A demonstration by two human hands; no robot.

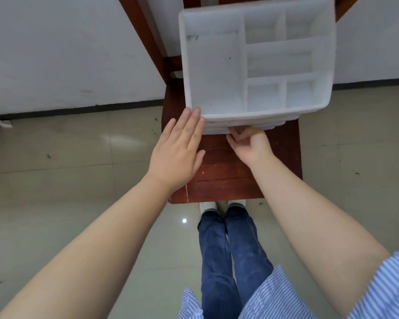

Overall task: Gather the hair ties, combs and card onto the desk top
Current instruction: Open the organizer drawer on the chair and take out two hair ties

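A white plastic organiser tray [217, 116] with several compartments sits on a reddish wooden seat [226, 178]; all its compartments look bare. More white trays seem stacked beneath it. My left hand [177, 150] is flat and open, fingertips touching the tray's near left corner. My right hand [249, 143] curls under the tray's front edge, fingers hooked on the rim of the lower tray. No hair ties, combs or card show anywhere in view.
The wooden piece has dark red legs or rails [145, 35] running up behind the tray. A pale wall [67, 49] with a black skirting strip stands behind. Glossy tiled floor [67, 169] lies all around. My legs in jeans [226, 261] stand just before the seat's front edge.
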